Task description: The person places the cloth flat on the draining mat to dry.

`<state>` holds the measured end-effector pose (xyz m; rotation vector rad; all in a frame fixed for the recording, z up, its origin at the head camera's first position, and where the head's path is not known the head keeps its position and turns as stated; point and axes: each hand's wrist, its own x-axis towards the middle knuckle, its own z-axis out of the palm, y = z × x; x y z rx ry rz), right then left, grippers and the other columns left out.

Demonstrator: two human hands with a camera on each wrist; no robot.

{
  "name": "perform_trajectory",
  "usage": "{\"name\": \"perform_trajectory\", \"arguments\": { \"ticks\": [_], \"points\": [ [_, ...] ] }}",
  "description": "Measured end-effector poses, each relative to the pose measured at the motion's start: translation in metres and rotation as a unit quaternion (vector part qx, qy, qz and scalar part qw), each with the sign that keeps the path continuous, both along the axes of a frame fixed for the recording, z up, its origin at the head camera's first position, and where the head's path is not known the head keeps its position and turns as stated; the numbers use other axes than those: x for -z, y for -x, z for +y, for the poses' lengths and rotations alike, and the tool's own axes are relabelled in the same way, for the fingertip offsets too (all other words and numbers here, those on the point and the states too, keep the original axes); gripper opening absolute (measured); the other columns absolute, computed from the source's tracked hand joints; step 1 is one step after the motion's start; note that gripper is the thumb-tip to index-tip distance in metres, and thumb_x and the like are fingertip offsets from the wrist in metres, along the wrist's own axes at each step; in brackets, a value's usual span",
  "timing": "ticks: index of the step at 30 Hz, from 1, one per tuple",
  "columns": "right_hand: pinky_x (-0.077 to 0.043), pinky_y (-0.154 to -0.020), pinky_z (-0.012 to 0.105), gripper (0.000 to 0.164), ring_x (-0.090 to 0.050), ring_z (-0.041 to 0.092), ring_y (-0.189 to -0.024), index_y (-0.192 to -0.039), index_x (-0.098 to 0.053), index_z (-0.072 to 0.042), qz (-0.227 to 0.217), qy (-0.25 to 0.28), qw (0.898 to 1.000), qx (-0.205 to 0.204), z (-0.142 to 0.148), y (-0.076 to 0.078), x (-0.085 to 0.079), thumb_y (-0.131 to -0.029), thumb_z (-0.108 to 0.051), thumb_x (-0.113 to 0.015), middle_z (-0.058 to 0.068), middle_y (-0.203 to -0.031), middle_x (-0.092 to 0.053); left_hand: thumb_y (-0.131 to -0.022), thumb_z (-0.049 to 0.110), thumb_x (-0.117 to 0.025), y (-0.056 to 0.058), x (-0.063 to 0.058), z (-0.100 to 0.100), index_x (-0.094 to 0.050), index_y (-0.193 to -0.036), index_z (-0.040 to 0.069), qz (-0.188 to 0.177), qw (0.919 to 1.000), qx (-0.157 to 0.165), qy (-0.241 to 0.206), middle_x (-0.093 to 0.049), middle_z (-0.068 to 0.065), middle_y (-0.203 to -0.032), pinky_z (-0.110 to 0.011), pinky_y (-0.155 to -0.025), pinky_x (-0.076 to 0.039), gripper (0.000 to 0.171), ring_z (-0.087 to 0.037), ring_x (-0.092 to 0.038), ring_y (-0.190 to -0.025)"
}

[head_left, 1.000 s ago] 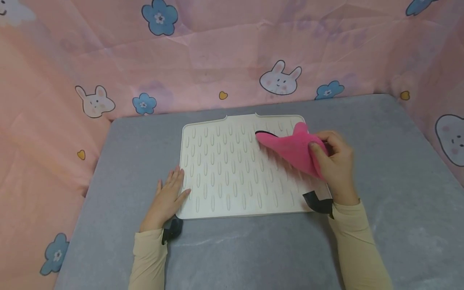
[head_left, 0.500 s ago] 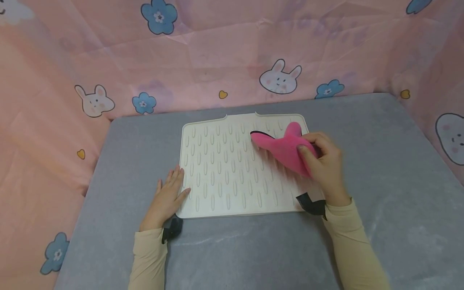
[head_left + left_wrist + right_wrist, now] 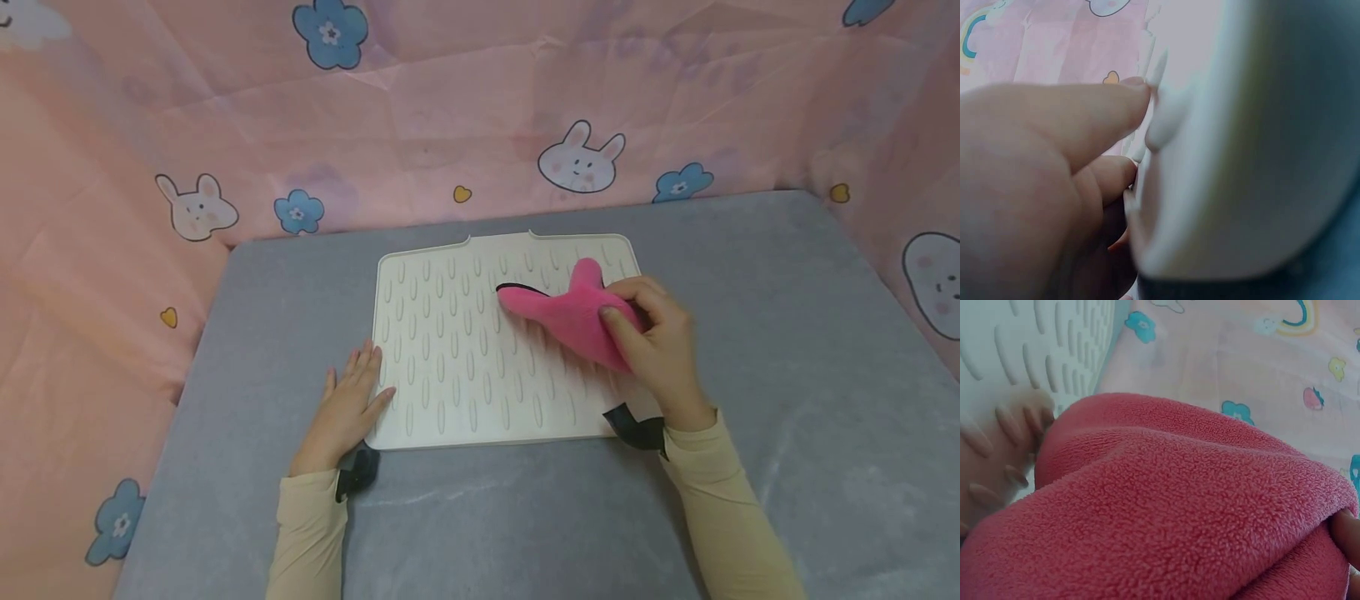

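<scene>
A white drying mat with rows of raised oval ridges lies on the grey table. My left hand rests with straight fingers on its left edge, thumb on the surface; the left wrist view gives the fingers close beside the mat's rim. Over the mat's right half, my right hand pinches a plush pink cloth between thumb and fingers. Its far corner points left and has a black edge. In the right wrist view the cloth fills most of the picture. Whether its underside touches the ridges I cannot tell.
The grey table covering extends around the mat on all sides. Behind it hangs a pink curtain printed with rabbits and flowers, which also closes off the left and right sides. Black bands sit at both wrists.
My right hand has moved left across the mat with the pink cloth, bringing its black-edged corner toward the middle. The left hand and the mat stay in place.
</scene>
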<state>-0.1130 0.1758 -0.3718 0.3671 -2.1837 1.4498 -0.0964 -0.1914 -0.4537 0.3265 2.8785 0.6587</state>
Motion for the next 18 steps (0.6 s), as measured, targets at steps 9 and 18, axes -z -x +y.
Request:
{"name": "perform_trajectory", "arguments": {
  "ticks": [9,18],
  "points": [
    [-0.046,-0.077,0.015,0.010,-0.055,0.010,-0.087,-0.092,-0.065,0.007,0.001,0.002,1.000,-0.017,-0.0039,-0.0043,-0.0052,-0.083,0.012,-0.065,0.008,-0.093,-0.062,-0.099,0.026,-0.051,0.0001,-0.0016,0.0008,-0.018,-0.148,-0.004,-0.010,0.9999,-0.002,-0.003,-0.010,-0.019,-0.156,-0.061,-0.109,0.003,0.067,-0.036,-0.005,-0.143],
    [-0.047,-0.078,0.017,0.013,-0.056,0.013,-0.088,-0.091,-0.065,0.008,0.018,0.020,0.998,-0.050,-0.0092,-0.0100,-0.0102,-0.081,0.015,-0.063,0.013,-0.093,-0.061,-0.098,0.026,-0.051,0.0002,-0.0010,0.0013,-0.018,-0.148,-0.004,-0.005,1.0000,-0.002,-0.002,-0.010,-0.019,-0.156,-0.061,-0.109,0.003,0.067,-0.037,-0.007,-0.143]
  ]
}}
